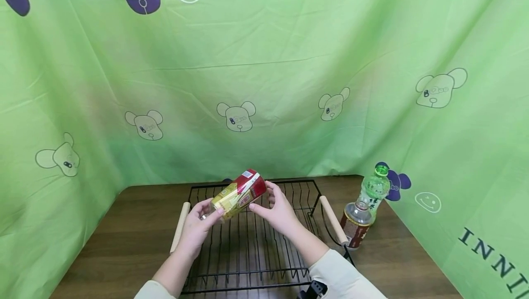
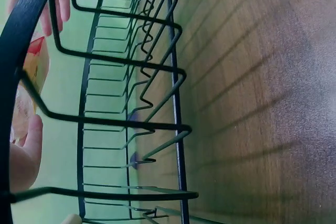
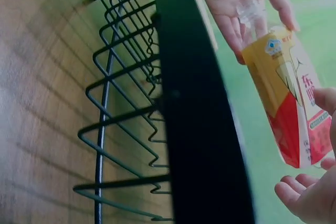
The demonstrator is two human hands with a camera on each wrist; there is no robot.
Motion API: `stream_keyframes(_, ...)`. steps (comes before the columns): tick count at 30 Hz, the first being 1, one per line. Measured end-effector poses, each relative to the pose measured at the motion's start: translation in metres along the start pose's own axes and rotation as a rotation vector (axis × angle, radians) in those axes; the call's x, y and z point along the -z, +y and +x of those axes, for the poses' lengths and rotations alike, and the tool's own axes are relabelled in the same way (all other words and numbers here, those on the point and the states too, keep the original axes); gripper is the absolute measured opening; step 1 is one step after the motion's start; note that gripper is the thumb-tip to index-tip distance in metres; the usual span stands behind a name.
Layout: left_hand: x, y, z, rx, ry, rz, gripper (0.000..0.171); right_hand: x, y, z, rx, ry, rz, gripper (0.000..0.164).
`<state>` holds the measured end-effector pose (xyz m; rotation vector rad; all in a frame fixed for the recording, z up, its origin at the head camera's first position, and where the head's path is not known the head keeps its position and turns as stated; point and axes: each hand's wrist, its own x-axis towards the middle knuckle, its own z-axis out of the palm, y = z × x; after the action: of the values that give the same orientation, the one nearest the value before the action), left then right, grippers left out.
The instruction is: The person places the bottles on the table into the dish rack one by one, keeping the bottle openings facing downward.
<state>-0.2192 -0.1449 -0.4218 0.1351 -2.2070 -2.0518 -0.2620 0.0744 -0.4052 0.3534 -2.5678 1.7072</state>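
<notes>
here, both hands [image 1: 195, 228] [image 1: 279, 209] hold a bottle [image 1: 240, 194] aslant, one at each end

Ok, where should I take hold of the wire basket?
Probably by its left handle and right handle together, from above: they're thick, pale bars on opposite sides, and the brown-labelled bottle crowds the right one's outer side.

Head view bright, soft; wrist views hazy; rack [image 2: 131, 124] shadows stripe table [image 2: 294, 129].

Green bottle [image 1: 375, 188] behind brown-labelled bottle [image 1: 356, 226] — wood-grain table [image 1: 120, 239], printed cloth [image 1: 272, 78].
</notes>
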Motion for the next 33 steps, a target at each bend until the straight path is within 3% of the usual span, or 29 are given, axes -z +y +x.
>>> stream_keyframes(13,-0.011,-0.006,-0.006,-0.002,-0.139,-0.001,0.054,-0.008,-0.003,0.003,0.012,0.005,0.093,0.09)
stream_keyframes(24,-0.018,-0.007,-0.008,-0.019,-0.144,0.088,0.057,-0.016,-0.009,0.003,-0.002,0.039,0.158,0.096)
stream_keyframes(33,-0.021,-0.007,-0.007,-0.006,-0.136,0.1,0.06,-0.021,-0.013,0.004,-0.02,0.068,0.166,0.098)
